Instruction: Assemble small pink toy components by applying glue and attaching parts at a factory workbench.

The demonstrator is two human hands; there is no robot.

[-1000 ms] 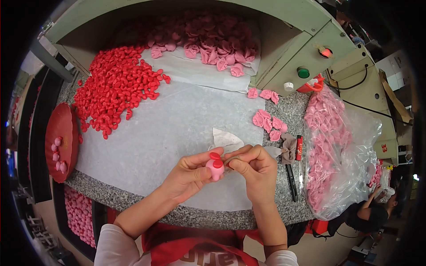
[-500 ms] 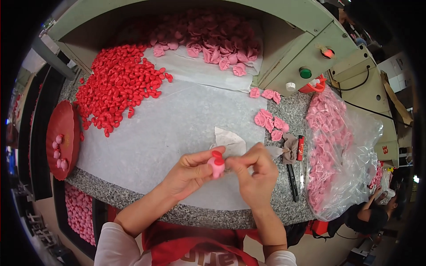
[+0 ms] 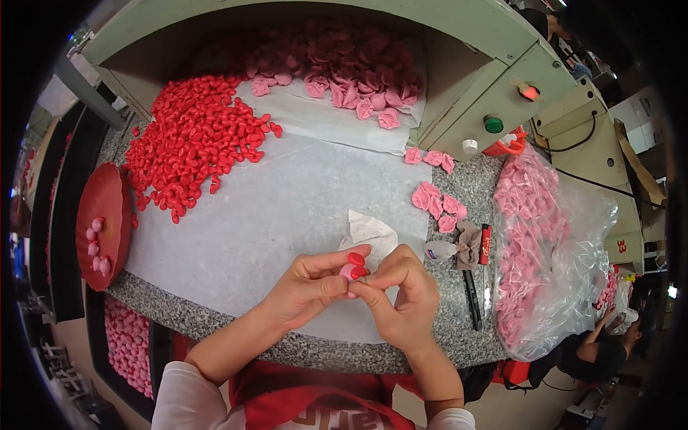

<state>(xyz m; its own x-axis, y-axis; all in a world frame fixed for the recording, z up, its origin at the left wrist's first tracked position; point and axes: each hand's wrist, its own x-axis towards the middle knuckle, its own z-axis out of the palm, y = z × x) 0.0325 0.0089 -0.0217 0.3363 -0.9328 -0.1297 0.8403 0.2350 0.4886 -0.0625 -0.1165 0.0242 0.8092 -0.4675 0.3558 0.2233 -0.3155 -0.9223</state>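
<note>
Our left hand [image 3: 304,290] pinches a small pink piece [image 3: 346,271] between thumb and fingers; two red ovals [image 3: 356,259] sit on it. Our right hand [image 3: 405,297] meets it from the right, fingertips bunched against its side; we cannot tell whether they grip anything. We see the piece near the front of the table, above a white sheet [image 3: 244,229], just in front of a crumpled pale scrap [image 3: 371,228]. Farther back on our left spreads a heap of red bits [image 3: 193,143]; to our right lie pink rosettes [image 3: 436,203] and a clear bag [image 3: 530,236].
</note>
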